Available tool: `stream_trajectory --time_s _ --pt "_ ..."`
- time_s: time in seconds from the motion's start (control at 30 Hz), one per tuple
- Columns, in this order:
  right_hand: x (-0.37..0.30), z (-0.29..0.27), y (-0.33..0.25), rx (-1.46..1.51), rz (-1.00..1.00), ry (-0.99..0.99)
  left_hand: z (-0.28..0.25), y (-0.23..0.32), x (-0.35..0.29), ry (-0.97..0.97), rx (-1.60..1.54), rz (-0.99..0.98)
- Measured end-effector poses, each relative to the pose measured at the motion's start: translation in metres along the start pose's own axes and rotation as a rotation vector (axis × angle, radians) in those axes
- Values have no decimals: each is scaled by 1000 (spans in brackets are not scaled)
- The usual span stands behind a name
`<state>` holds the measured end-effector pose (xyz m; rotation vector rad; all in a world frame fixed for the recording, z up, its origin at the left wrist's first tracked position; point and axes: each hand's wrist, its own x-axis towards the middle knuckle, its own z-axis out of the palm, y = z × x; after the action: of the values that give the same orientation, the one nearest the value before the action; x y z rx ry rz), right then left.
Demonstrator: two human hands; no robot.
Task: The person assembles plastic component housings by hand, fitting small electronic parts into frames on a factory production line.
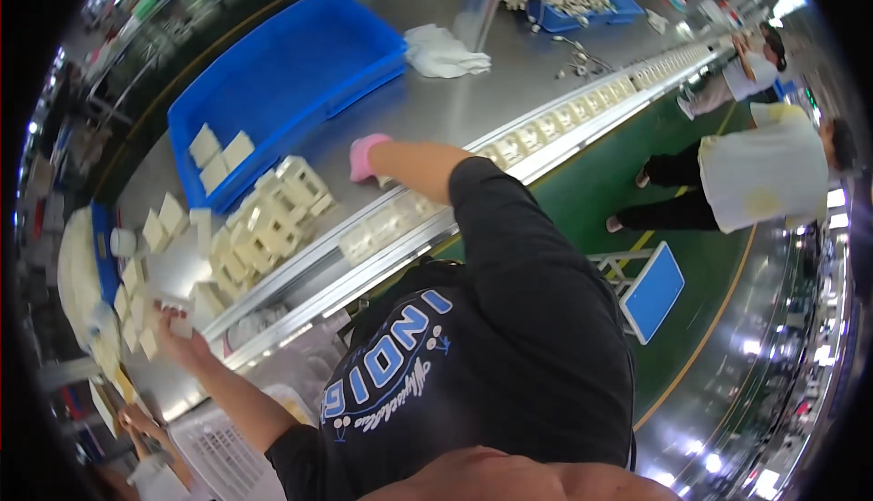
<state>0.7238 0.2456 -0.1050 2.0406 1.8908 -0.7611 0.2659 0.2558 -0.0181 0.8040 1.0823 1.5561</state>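
A: Taking the clock from the middle of the view, where are the hands?

B: The left hand (187, 345) is near eight o'clock, fingers curled partway around a small pale piece (176, 305). The right hand (366, 157), in a pink covering, is between ten and eleven, just above the metal channel (582, 141). Its fingertips are hidden, so I can't tell how far it is open or whether it holds anything.

A: Why hold the piece by the fingers?

B: Probably because it is small; a fingertip hold would leave most of it uncovered.

A: And the cream housings (271, 226) at nine o'clock?

B: They stand packed together on the bench (427, 119), between the two hands, presumably so either can reach them.

A: The others, toward two o'clock?

B: That row of housings (564, 117) lies in the channel, whose edges likely keep it in line.

A: What about the blue tray (291, 74)?

B: It's beyond the cluster, toward ten o'clock. A few square plates (205, 145) lie at its near end, perhaps for a shorter reach.
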Motion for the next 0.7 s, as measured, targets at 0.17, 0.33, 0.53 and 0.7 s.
stream_trajectory --time_s 0.17,0.33,0.53,0.7 --pt "16 31 11 108 164 121 136 -84 -15 -293 1 -197" --pt "14 15 13 67 158 233 221 -111 -60 -434 -12 -335" --pt "4 5 16 67 319 96 222 -142 -48 -459 10 -436" --pt "20 20 22 -52 203 181 214 -155 -42 -412 50 -436"
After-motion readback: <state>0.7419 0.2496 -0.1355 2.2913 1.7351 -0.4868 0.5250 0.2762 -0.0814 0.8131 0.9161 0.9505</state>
